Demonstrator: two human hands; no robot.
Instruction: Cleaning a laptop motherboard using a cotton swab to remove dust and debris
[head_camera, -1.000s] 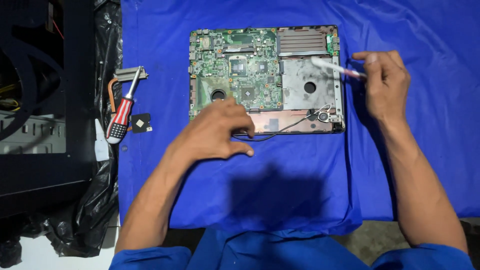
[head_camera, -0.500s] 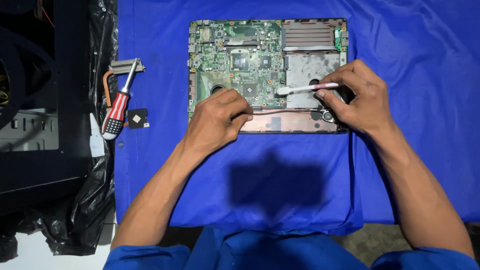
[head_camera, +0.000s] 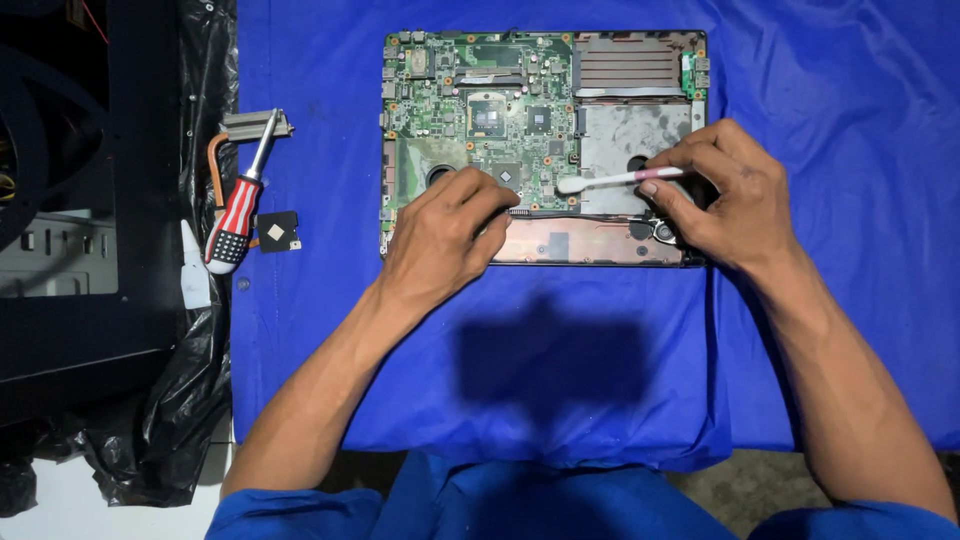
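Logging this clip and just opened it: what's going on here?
A person works over a laptop motherboard lying on a blue cloth. The left hand rests on the board's lower edge, steadying it. The right hand holds a white swab-like stick, its tip on the grey metal plate of the board. A red-handled screwdriver and a copper heat pipe lie to the left, untouched.

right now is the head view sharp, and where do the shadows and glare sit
Head view: sharp on the circuit board and both hands; a dark soft shadow lies on the blue cloth just below the board, so light comes from above; the left side is dim; mild sheen on the metal plate.
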